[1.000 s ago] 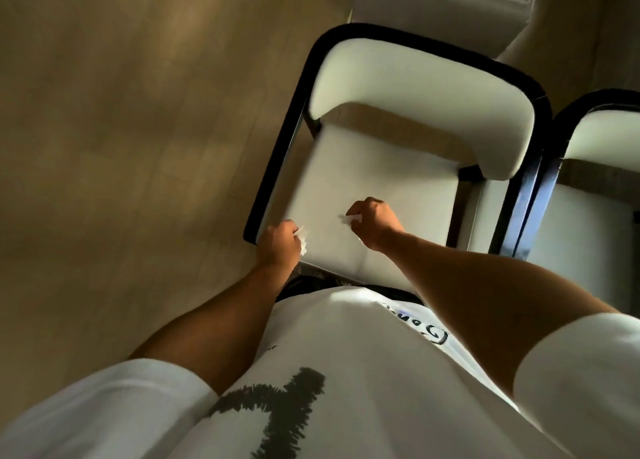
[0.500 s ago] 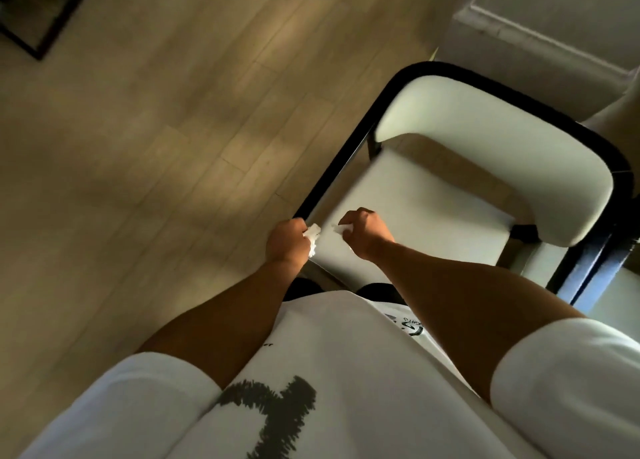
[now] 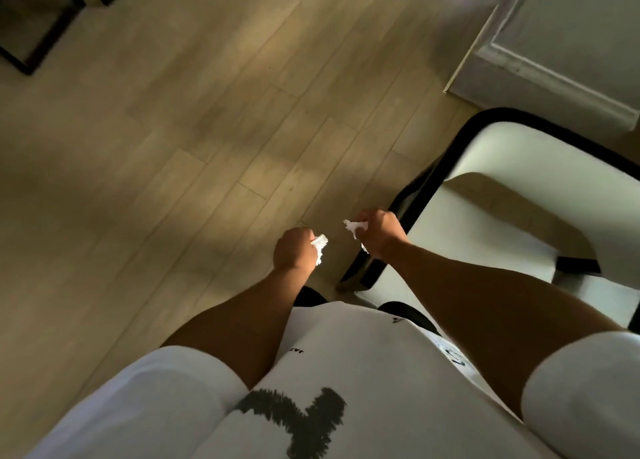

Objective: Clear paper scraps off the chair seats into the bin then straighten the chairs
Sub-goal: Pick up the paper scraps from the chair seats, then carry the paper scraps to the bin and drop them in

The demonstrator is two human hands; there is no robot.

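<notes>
Scraps are in hand, one bunch per fist. At centre frame the left hand (image 3: pixel 294 252) is clenched round a white paper scrap (image 3: pixel 320 245) that pokes out on its right side. Just right of it, and apart from it, the right hand (image 3: pixel 379 233) is clenched on another scrap (image 3: pixel 352 226), with white bits sticking out above and below the fist. Both hands hang over the wood floor (image 3: pixel 173 140), left of the chair (image 3: pixel 519 188) that fills the right of the frame.

As much of the chair's pale seat (image 3: pixel 460 240) as shows looks bare; its lower part is hidden behind the right forearm, so a stray bit there cannot be ruled out. The view is blurred, and small scraps would be hard to spot anyway.

Judging by this, the step in hand is the carry: paper lifted off the seat, on its way to the bin. No bin is in view. At upper left there are only dark frame legs (image 3: pixel 41 26), too blurred to name.

Next move, by my reading: find the bin, bring both fists over its mouth, then let go, keeping the grip tight until then so no loose bits drop on the floor. Straightening the chairs is not yet done.
</notes>
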